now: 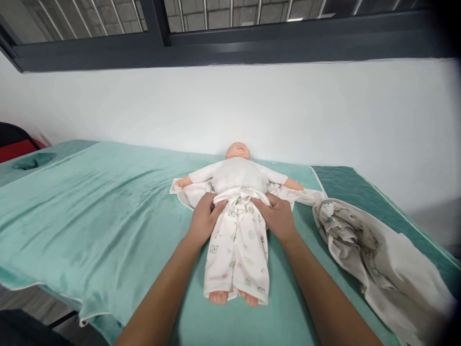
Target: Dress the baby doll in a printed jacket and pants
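A baby doll (238,150) lies on its back, head toward the wall and feet toward me. It wears a white long-sleeved top (237,174) and white printed trousers (236,250), whose legs reach down to the feet. My left hand (206,215) grips the trousers' waistband on the left side, thumb on top. On the other side my right hand (279,215) pinches the same waistband. Both hands are closed on the cloth, and their fingertips are partly hidden in it. A spread white garment (187,194) lies beneath the doll's arms and back.
A green blanket (90,211) covers the bed. On the right lies a crumpled white cloth (389,259), near a darker green mat (342,182). The white wall (230,105) and dark window frame (252,48) stand behind. A red and black object (16,144) is at far left.
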A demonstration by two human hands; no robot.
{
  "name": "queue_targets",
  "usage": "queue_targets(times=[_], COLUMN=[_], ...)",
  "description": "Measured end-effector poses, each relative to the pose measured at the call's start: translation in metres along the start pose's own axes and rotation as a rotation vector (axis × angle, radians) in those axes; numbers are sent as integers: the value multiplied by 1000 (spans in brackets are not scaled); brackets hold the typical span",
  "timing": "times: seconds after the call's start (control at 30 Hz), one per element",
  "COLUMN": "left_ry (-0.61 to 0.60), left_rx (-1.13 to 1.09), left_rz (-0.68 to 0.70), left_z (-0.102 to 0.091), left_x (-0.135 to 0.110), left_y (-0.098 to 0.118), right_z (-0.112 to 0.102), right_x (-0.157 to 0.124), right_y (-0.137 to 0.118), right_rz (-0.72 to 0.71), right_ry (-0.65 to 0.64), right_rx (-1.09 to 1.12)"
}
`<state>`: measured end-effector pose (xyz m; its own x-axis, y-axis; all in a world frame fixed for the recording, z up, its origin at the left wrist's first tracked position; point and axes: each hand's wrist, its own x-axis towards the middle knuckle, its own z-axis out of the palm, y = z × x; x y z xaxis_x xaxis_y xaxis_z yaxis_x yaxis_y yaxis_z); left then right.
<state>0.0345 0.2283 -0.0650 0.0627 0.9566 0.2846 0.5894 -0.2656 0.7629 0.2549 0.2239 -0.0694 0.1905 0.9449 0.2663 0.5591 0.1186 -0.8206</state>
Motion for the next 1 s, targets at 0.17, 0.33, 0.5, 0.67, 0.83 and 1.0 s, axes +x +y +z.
queue_targets(times=[0.17,0.33,0.5,0.67,0.83,1.0], left_ry=[6,33,-15,-12,-13,-8], left_rx=[4,54,112,163,143,63], left_rz=[29,12,41,32,33,-13], left_z=[4,-1,-10,-10,-9,-10], left_x=[10,-18,-62,-70,-65,-63], left_y=[-3,-2,1,-3,-8,-9], right_z=[-2,-6,-7,-11,-17,-18], right_x=[5,3,3,-13,-57,-69], right_y=[1,4,5,3,1,-2], right_rz=[-21,-8,-26,-76,-165,-164], right_ry=[-5,-81,-154,-166,-339,-385], right_rx=[-50,-6,31,44,117,192])
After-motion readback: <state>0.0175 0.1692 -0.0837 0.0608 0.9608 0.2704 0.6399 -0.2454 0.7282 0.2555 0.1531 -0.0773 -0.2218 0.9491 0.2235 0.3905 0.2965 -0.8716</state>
